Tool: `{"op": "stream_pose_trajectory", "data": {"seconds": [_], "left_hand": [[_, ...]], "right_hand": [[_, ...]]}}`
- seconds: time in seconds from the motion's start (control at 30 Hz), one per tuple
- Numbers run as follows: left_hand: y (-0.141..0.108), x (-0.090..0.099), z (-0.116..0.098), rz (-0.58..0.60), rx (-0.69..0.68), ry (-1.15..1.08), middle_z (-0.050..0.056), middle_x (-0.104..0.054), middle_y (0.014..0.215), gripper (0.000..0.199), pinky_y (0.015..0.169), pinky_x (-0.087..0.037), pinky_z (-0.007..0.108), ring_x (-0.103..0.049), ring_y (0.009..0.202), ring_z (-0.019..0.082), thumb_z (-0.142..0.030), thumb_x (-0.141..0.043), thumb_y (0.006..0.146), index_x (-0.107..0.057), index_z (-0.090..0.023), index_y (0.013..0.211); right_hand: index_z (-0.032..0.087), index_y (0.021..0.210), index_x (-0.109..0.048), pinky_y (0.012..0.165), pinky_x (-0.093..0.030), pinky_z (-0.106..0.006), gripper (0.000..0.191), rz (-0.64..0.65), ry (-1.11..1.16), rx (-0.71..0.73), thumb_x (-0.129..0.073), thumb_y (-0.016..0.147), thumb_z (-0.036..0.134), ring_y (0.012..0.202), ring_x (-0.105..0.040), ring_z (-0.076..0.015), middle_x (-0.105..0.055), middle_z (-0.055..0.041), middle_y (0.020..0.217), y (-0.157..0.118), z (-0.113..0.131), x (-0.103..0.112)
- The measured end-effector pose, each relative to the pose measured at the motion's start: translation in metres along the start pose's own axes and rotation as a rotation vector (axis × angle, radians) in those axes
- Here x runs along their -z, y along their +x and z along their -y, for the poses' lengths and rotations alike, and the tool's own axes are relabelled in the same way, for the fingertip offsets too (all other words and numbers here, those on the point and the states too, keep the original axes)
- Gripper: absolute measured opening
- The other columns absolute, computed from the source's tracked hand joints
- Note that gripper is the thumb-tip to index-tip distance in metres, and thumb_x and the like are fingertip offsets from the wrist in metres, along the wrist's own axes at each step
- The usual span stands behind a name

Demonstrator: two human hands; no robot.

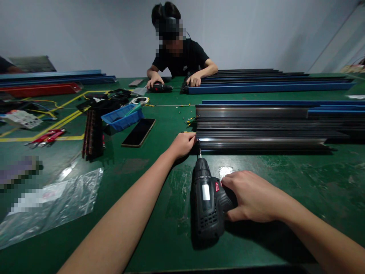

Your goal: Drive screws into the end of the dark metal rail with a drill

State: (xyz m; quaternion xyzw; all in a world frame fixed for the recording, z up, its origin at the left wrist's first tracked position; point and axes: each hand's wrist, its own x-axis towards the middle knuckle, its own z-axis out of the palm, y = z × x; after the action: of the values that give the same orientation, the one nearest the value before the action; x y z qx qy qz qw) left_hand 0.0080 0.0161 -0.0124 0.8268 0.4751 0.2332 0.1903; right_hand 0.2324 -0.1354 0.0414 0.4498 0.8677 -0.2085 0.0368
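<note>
My right hand is wrapped round the handle of a black cordless drill, which lies on its side low over the green table. Its bit points away from me and meets the near left end of a dark metal profile. My left hand is closed at that same end, fingers curled against the profile's corner. What the left fingertips pinch, if anything, is hidden. Small yellow-green wires stick out by the ends of the profiles just behind.
Left of my forearm are a phone, a blue tray, a brown slotted strip, red-handled tools and a plastic bag. Across the table a co-worker holds another drill beside blue profiles.
</note>
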Motion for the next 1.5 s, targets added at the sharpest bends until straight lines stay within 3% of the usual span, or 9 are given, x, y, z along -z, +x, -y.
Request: {"op": "stream_pose_trajectory", "data": {"seconds": [1.5], "left_hand": [[-0.0009,0.0005,-0.001,0.006,0.008,0.0,0.009,-0.074,0.08,0.034,0.068,-0.04,0.027,-0.06,0.072,0.019,-0.024,-0.042,0.09,-0.07,-0.014,0.075]], "right_hand": [[0.018,0.08,-0.062,0.058,-0.032,-0.03,0.03,-0.02,0.005,0.019,-0.076,0.067,0.042,0.067,-0.058,-0.02,-0.067,-0.0055,0.079,-0.0006,-0.0003,-0.0008]]}}
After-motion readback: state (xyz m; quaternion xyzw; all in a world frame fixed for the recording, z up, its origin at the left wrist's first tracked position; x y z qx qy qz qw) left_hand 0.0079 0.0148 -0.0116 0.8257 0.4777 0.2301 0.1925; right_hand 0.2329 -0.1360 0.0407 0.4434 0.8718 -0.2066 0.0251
